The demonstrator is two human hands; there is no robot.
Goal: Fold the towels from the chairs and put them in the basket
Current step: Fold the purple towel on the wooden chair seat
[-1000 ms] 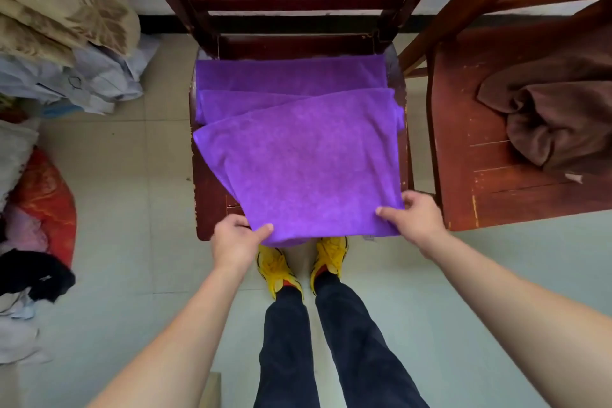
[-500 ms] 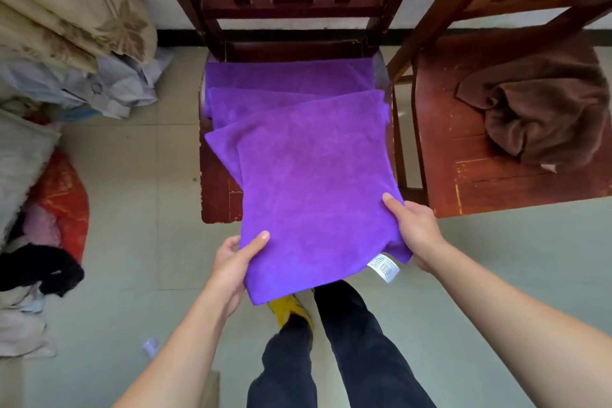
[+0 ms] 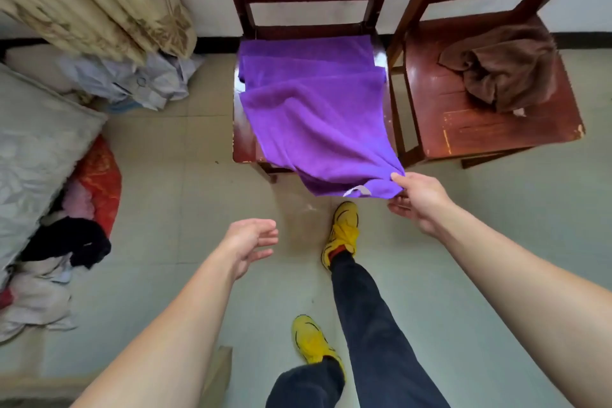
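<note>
Right hand point(image 3: 418, 200) is pinching the near corner of the purple towel point(image 3: 318, 122), thumb on top and fingers underneath, right beside the white tag point(image 3: 359, 190). Left hand point(image 3: 250, 243) is hanging free over the tiled floor point(image 3: 198, 195), fingers loosely spread and holding nothing, well apart from the cloth. Seen from the head camera, the purple towel is lying in overlapping layers on the seat of the middle chair point(image 3: 243, 142), with its front part spilling past the seat edge toward the gripping hand. On the chair to the right point(image 3: 463, 132), a brown towel point(image 3: 503, 66) is sitting crumpled at the back of the seat. Yellow shoes point(image 3: 342, 233) are standing on the tiles below, one ahead of the other. A heap of laundry point(image 3: 66, 242) is lying at the left
</note>
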